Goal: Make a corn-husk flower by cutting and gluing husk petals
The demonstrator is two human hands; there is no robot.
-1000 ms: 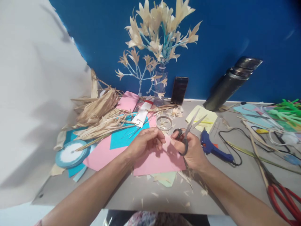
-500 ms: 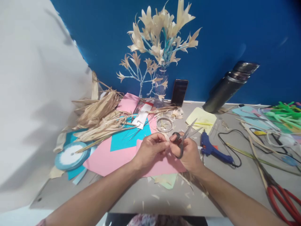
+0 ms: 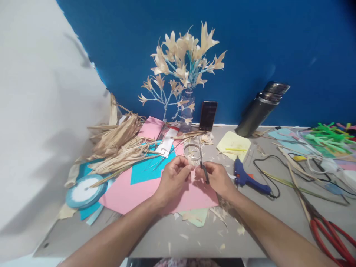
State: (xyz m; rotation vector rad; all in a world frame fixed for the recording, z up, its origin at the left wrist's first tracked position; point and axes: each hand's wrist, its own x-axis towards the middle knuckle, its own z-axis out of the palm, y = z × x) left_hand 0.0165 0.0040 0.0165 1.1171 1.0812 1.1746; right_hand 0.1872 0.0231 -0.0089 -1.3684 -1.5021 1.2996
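Above pink paper (image 3: 133, 193), your left hand (image 3: 175, 177) pinches a small pale husk piece (image 3: 191, 162) just left of the black-handled scissors (image 3: 205, 173) held in your right hand (image 3: 218, 178), their long axis running near to far, tips farthest, with no brand or writing legible.

Glue gun (image 3: 245, 178) right of scissors (image 3: 205, 172)

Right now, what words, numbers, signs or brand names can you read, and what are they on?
There are none I can read.
Scissors: no brand readable.
Blue glue gun: any marking is too small to read.
Dark flask: no readable lettering.
Phone: dark screen, no readable text.
White strip with a red end: nothing readable.
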